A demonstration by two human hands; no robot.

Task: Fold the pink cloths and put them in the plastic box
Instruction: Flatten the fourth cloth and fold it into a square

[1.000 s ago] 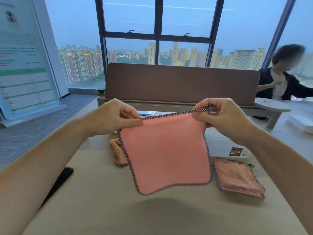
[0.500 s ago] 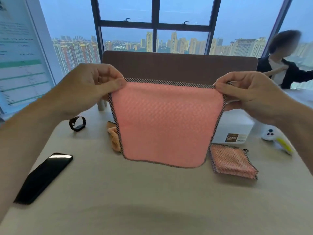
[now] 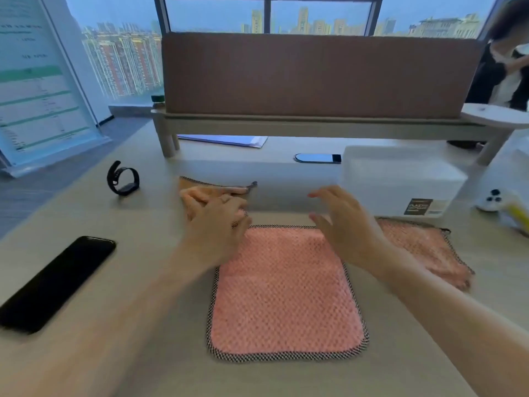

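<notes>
Pink cloth [image 3: 286, 290] with checked border, spread flat on the counter [image 3: 143, 353] at 6 o'clock, nearest of all. Over its far left corner, the left hand [image 3: 217, 222], blurred, fingers bent down toward the corner; pinching or merely touching, cannot tell. Over its far edge, toward 1 o'clock, the right hand [image 3: 343, 224], released, fingers spread and straight, holding nothing. At 9 o'clock of the cloth, well apart, a black phone [image 3: 57, 282] lying flat. At 2 o'clock of the cloth, just beside it, a folded pink cloth [image 3: 423, 247], partly hidden by the right forearm. Beyond the left hand, at 11 o'clock, a third pink cloth [image 3: 217, 187], rumpled. Farther out at 10 o'clock, a black watch [image 3: 123, 179] standing on its strap. Behind the folded pink cloth, at 1 o'clock, the white plastic box [image 3: 400, 181], dark label on its front, inside not visible. At 3 o'clock of the box, a small white and yellow object [image 3: 501, 207], blurred. At 12 o'clock, a dark flat device [image 3: 317, 158] and papers [image 3: 223, 140] under a raised shelf [image 3: 286, 124] carrying a brown divider panel [image 3: 315, 75]. Past that, windows [image 3: 214, 12] onto a city skyline and, far right, another person [image 3: 506, 58].
</notes>
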